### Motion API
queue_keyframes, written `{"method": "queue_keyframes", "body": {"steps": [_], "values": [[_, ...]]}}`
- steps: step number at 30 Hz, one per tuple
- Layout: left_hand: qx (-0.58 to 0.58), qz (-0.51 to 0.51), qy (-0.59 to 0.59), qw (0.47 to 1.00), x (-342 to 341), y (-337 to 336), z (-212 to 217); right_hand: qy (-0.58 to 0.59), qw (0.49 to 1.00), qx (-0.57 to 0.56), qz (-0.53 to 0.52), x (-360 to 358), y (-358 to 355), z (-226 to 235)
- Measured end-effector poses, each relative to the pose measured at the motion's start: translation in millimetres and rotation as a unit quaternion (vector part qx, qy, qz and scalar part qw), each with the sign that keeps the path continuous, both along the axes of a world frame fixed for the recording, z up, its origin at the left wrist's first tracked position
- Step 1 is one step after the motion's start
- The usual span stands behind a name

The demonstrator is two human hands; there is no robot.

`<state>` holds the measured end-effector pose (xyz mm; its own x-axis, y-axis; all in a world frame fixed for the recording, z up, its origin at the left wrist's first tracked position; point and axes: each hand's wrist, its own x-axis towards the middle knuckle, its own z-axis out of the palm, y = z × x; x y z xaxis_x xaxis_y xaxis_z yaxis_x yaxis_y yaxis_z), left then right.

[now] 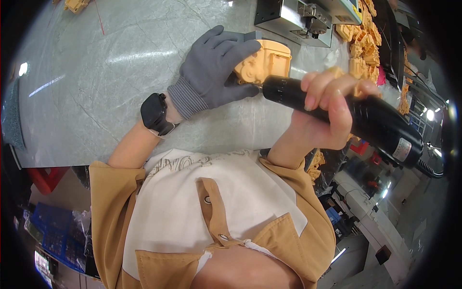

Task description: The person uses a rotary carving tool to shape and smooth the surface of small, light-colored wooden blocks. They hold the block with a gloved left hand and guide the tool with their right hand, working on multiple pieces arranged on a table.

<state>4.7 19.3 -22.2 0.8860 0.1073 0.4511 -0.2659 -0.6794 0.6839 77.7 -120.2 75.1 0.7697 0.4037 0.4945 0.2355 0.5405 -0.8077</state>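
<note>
A yellow-orange moulded plastic housing (270, 59) sits tilted up over the grey table, with my left hand (214, 67) closed around its left side. A grey knit glove covers that hand, and a black watch is on the wrist. Bare fingers of my right hand (327, 103) wrap around the black barrel of an electric screwdriver (385, 126). Its body slants down to the right, where a cable leaves the end. The tool's tip points left at the housing's lower edge, close to my left fingertips. Whether bit and housing touch I cannot tell.
A metal box-shaped machine (293, 21) stands just beyond the housing. Many yellow-orange plastic parts (363, 48) are heaped at the right. Another such part (76, 5) lies at the far left of the table (96, 111). Below left is a blue crate (55, 231).
</note>
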Motion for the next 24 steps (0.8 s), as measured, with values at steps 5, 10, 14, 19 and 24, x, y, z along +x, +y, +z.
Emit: {"method": "queue_keyframes", "body": {"steps": [5, 10, 14, 19, 24], "values": [[-0.008, -0.001, 0.000, 1.000, -0.2, 0.0, -0.1, 0.014, 1.000, 0.004, 0.006, -0.8, -0.2, 1.1], [0.004, 0.001, 0.002, 1.000, -0.8, 0.2, -0.7, 0.017, 1.000, 0.000, 0.016, -1.6, 0.2, 2.1], [-0.007, 0.003, -0.008, 1.000, -0.8, -1.0, -1.6, 0.013, 1.000, -0.010, 0.018, -1.5, 1.5, 0.4], [-0.019, 0.001, -0.013, 1.000, -0.8, -1.5, -0.6, 0.016, 0.999, 0.010, 0.028, -1.2, 1.5, 1.6], [-0.017, 0.004, -0.013, 1.000, -0.9, -2.2, -0.9, -0.008, 0.999, 0.029, 0.033, 6.2, -5.9, 8.9]]}}
